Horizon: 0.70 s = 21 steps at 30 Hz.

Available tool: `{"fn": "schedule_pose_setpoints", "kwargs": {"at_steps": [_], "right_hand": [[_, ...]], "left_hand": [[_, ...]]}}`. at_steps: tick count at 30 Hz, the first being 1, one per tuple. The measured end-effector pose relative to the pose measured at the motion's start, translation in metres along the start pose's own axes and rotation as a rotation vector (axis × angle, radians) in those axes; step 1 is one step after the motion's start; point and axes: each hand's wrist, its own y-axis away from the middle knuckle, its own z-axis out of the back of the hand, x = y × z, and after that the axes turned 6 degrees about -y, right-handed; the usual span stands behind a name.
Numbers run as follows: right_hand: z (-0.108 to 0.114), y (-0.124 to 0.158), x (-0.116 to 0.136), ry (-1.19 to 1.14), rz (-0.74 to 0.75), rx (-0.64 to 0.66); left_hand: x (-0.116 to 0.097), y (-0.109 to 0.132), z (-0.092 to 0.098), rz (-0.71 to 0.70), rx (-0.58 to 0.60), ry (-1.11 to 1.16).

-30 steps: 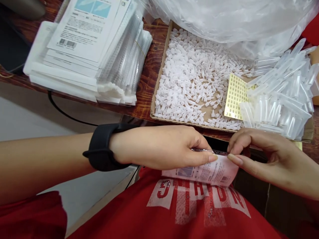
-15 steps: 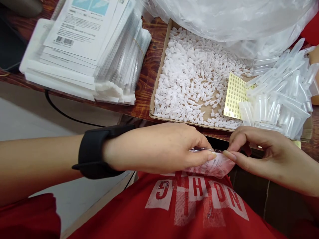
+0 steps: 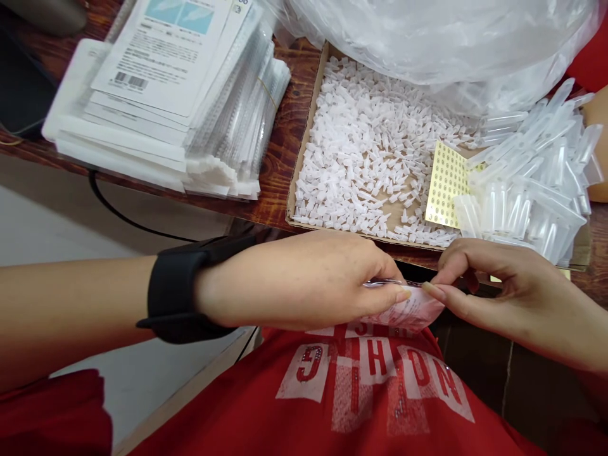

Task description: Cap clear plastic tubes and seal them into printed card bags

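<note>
Close in front of my red shirt, both hands hold a clear plastic bag (image 3: 412,311) with small print showing through it. My left hand (image 3: 308,275), with a black band on the wrist, pinches the bag between thumb and curled fingers. At the bag's right end, my right hand (image 3: 508,291) grips its upper edge between thumb and forefinger. The bag's left part is hidden behind my left hand, and what it contains I cannot make out.
A shallow cardboard box (image 3: 304,158) holds many small white plastic tips (image 3: 351,139), a yellow sticker sheet (image 3: 445,187) and translucent tubes (image 3: 536,183). Left of it lie stacked printed cards and clear sleeves (image 3: 156,120). A large plastic bag (image 3: 441,38) covers the box's back.
My right hand has shifted very slightly left along the bag's edge. Both hands keep their hold, and the view has tilted a little.
</note>
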Motion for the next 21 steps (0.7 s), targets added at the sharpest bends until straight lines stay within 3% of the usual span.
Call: {"fn": "schedule_pose_setpoints", "kwargs": {"at_steps": [3, 13, 17, 19, 21], "right_hand": [[0.0, 0.0, -0.001, 0.001, -0.012, 0.001], [-0.002, -0.002, 0.002, 0.054, 0.005, 0.057], [0.002, -0.007, 0.007, 0.024, 0.028, 0.175], [0.007, -0.007, 0.009, -0.029, 0.023, 0.18], [0.01, -0.004, 0.008, -0.136, -0.008, 0.076]], "left_hand": [[-0.001, -0.001, 0.0, -0.001, 0.086, -0.118], [-0.006, -0.001, -0.003, -0.03, 0.04, -0.143], [-0.014, 0.0, 0.002, -0.053, 0.078, -0.256], [-0.016, 0.005, 0.013, -0.058, 0.069, -0.18], [-0.012, 0.013, 0.024, -0.058, -0.072, 0.038]]}}
